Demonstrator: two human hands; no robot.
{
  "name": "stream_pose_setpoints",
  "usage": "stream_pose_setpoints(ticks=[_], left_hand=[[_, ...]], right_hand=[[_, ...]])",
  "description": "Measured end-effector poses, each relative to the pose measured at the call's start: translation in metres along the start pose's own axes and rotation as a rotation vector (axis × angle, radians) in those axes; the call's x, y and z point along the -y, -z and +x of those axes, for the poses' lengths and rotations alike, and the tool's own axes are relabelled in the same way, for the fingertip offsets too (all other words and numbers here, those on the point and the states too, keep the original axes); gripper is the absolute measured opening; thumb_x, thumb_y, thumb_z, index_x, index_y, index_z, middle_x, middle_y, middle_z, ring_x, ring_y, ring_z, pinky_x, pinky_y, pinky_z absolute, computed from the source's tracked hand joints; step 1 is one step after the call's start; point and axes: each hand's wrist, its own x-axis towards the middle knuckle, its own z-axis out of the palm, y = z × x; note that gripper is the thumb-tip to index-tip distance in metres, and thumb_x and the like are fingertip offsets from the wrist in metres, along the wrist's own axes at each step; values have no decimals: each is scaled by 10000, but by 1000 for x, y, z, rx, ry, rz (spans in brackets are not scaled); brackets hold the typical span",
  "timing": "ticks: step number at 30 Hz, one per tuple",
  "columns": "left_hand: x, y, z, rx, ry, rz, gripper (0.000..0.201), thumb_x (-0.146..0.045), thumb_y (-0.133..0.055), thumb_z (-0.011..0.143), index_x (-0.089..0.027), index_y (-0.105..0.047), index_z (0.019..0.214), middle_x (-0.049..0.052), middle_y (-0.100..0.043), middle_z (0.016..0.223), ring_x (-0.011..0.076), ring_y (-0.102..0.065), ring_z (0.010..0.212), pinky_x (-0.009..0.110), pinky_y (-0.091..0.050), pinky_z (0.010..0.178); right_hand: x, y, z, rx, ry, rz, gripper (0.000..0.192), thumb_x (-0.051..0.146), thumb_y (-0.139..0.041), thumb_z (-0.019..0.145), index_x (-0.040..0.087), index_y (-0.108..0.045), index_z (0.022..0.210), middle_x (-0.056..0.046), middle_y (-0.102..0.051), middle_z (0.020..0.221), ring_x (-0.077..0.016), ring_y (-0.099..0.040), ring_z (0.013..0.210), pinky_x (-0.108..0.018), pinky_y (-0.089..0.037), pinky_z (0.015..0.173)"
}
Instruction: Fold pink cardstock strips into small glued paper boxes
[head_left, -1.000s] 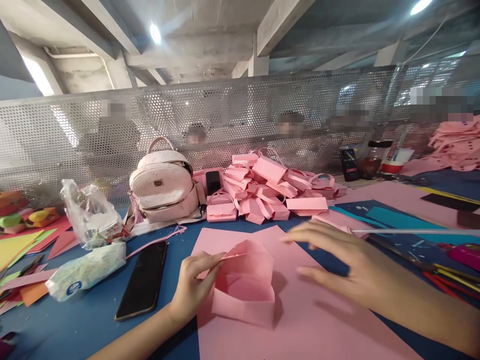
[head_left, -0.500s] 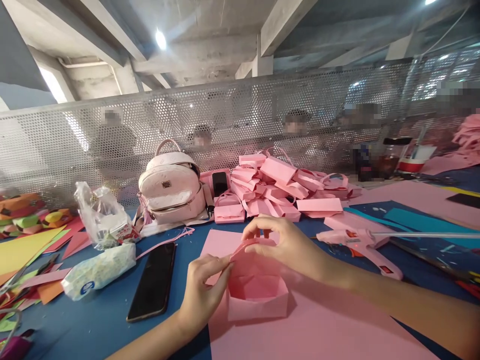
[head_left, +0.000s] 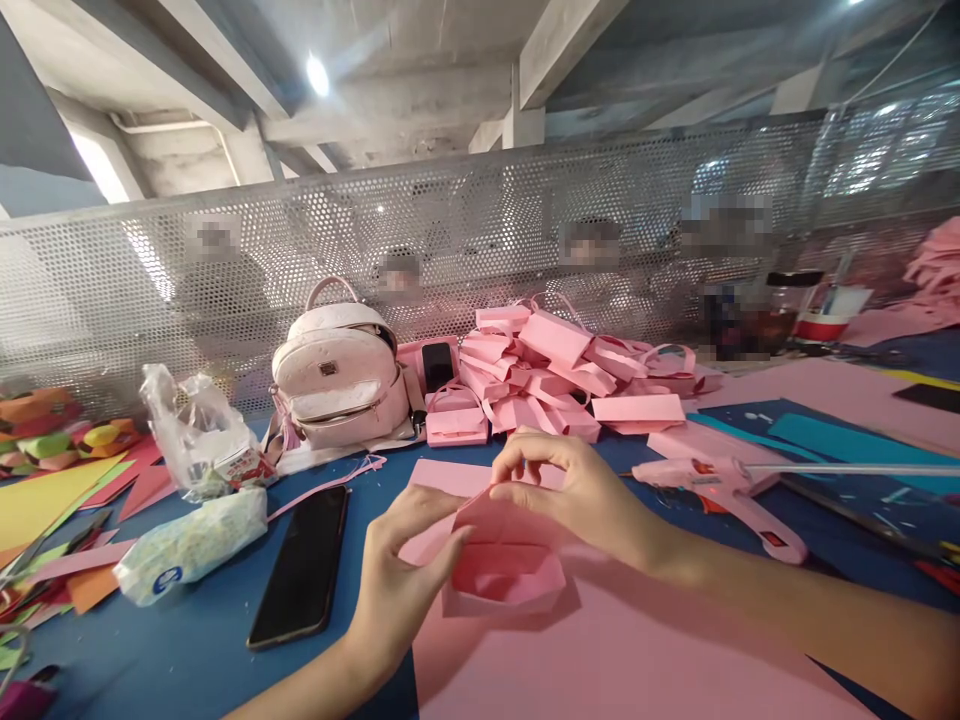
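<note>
A small pink paper bag (head_left: 504,573) with an open top sits tilted on a large pink paper sheet (head_left: 600,650) on the blue table. My left hand (head_left: 401,575) pinches the bag's left rim. My right hand (head_left: 577,490) grips the bag's far rim from above, fingers curled over it. A pink glue gun (head_left: 720,485) lies on the table to the right of my right hand.
A black phone (head_left: 300,565) lies left of the bag, beside a tissue pack (head_left: 191,545) and a plastic bag (head_left: 199,435). Behind stand a pale pink backpack (head_left: 337,375) and a heap of finished pink paper bags (head_left: 562,375). Coloured paper lies at far left; a perforated metal screen, with people behind it, runs along the back.
My right hand came in from the right and took hold of the bag's far rim. Both hands have since tilted and lifted the bag slightly.
</note>
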Motion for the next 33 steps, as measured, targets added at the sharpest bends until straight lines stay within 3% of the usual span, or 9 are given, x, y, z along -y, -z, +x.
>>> stream_pose_setpoints(ticks=[6, 15, 33], left_hand=[[-13, 5, 6, -89, 58, -8, 80, -171, -674, 823, -190, -648, 750, 22, -637, 758, 169, -596, 755, 272, -487, 733], [-17, 5, 3, -89, -8, -25, 75, -132, -659, 825, -190, -657, 777, 17, -630, 774, 161, -590, 763, 259, -468, 720], [-14, 5, 1, -55, -12, -95, 97, -114, -666, 832, -201, -670, 790, 11, -616, 793, 154, -581, 779, 258, -454, 731]], right_hand=[[0, -4, -5, -71, 214, -30, 295, 456, -672, 880, 205, -675, 726, -21, -642, 706, -169, -529, 714, -306, -426, 662], [-3, -3, -7, -114, 450, -31, 142, 326, -695, 886, 218, -700, 793, -23, -649, 746, -178, -546, 765, -324, -451, 723], [-16, -7, -6, -130, 491, 39, 174, 366, -679, 895, 234, -708, 785, -18, -626, 705, -176, -545, 716, -337, -436, 687]])
